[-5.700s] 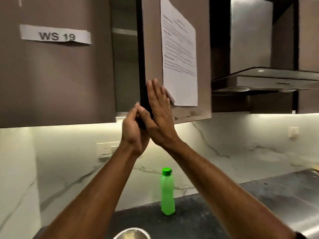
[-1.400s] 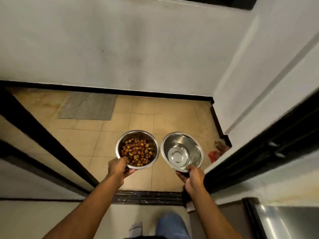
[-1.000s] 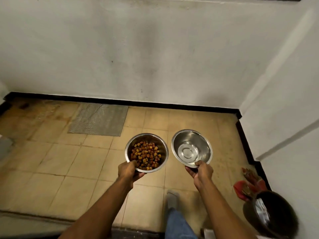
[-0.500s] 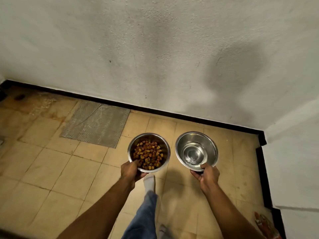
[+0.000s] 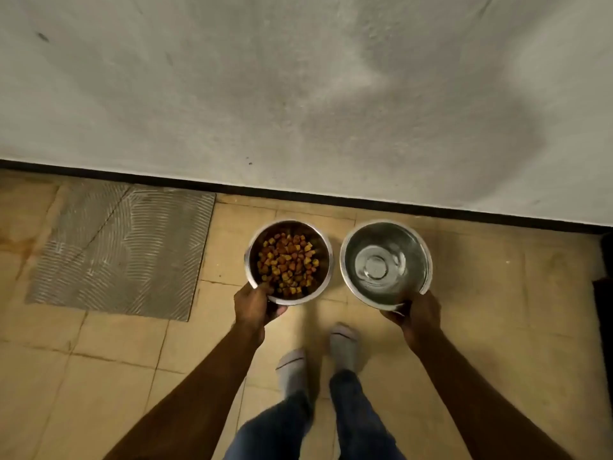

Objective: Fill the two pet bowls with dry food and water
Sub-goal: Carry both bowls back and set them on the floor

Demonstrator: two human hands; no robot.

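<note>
While half a second ago I was mid-stride, I now stand with both socked feet [image 5: 345, 341] together before the wall [image 5: 298, 94]; my left hand [image 5: 253, 308] pinches the near rim of the food bowl [image 5: 288, 262], thumb inside by the kibble, fingers curled beneath; my right hand [image 5: 421, 313] grips the water bowl [image 5: 386, 265] likewise, its fingers mostly hidden under the rim; both bowls hang side by side over the tiled floor [image 5: 497, 293], just short of the black skirting, with the grey mat [image 5: 119, 247] off to the left; since both look filled, I judge only setting them down remains.
</note>
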